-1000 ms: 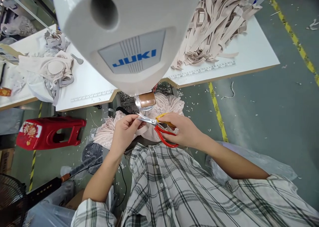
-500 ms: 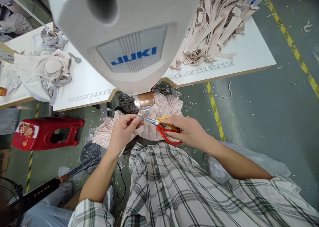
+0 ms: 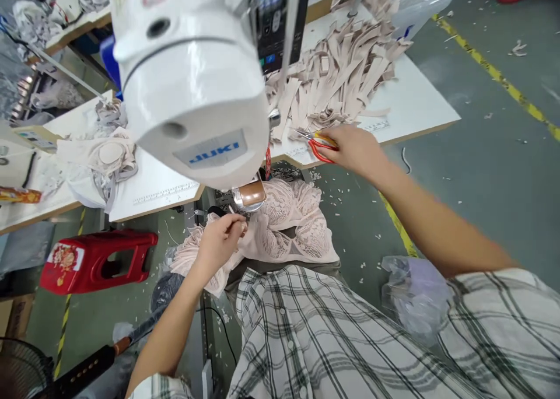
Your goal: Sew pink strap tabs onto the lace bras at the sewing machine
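My right hand (image 3: 352,148) is closed on scissors (image 3: 321,148) with red and yellow handles, over the front edge of the table beside a pile of beige fabric strips (image 3: 341,78). The scissor blades point left, toward the strips. My left hand (image 3: 221,238) pinches the edge of a pale pink lace bra (image 3: 312,238), just below the metal end of the white sewing machine (image 3: 192,107). More pink lace pieces (image 3: 190,253) hang to the left of my lap. The fingers hide the pinched bit of fabric.
A white table (image 3: 420,95) with printed rulers spans both sides of the machine. Beige bras (image 3: 107,154) lie on its left part. A red stool (image 3: 98,262) and a black fan (image 3: 26,358) stand at the left. A plastic bag (image 3: 415,294) lies at the right.
My right hand has moved the scissors up and right, away from my left hand to the table edge. My left hand stays near the machine. The view has shifted, showing more of the machine and a screen.
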`<state>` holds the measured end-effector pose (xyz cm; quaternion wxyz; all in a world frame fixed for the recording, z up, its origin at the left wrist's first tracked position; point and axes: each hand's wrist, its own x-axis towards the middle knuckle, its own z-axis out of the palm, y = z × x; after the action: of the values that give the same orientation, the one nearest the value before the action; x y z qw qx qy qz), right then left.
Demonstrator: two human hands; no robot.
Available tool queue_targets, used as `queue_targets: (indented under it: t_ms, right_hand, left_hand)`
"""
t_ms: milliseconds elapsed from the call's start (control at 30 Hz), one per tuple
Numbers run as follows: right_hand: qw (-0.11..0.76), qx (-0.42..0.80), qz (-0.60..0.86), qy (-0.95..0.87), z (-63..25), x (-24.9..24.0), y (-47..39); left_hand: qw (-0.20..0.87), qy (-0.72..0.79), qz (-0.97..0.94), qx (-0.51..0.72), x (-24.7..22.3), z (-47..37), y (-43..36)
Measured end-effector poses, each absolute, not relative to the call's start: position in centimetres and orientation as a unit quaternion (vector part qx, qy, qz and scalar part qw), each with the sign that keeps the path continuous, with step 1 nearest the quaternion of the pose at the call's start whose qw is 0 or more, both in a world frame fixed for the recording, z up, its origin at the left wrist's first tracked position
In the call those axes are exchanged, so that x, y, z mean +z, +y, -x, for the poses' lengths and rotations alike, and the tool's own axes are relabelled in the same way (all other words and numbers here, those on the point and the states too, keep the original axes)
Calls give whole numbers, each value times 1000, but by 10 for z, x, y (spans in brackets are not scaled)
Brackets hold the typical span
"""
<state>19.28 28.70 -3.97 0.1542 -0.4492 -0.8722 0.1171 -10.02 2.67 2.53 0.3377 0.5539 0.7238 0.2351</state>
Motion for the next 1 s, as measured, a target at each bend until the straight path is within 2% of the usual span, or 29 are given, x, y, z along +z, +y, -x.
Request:
queue_targets:
  t_ms: [67,133,200,267,333,367,433,567,700,767,867,1000]
  right_hand:
    - [152,104,428,-885,-185,-40,310]
    - [211,103,433,-870,-179,-38,302]
    - [308,136,453,-826,-174,-36,263]
    - [350,264,441,-783,-170,-36,209]
    - [241,443,292,-812,-164,-35,157]
    - [202,485,247,-814,-160,-34,137]
    - [181,541,202,-796,-149,-33,110]
    - [254,653,253,-667,-129,-26,102]
    - [303,653,354,-597,-115,-4,118]
    - [325,625,370,-606,-107,8,131]
    - [328,565,388,-650,-96,15,155]
    - [299,521,374,-706,-84,12,187]
  left_hand:
    - [453,682,-513,257,31,108,30]
    - [510,658,-486,265,33,114,31]
    - [455,683,-516,245,30,115,28]
    - [314,715,-587,216,24,107,25]
    - [200,701,-655,199,17,93,22]
    - [175,683,-680,198,15,84,21]
    - [175,645,-715,204,15,65,22]
    - [214,627,-692,286,25,34,30]
    - [310,670,-539,406,34,20,41]
    - [308,696,-489,426,34,21,44]
    - [214,748,-483,402,28,30,43]
    - [87,748,-577,316,16,48,44]
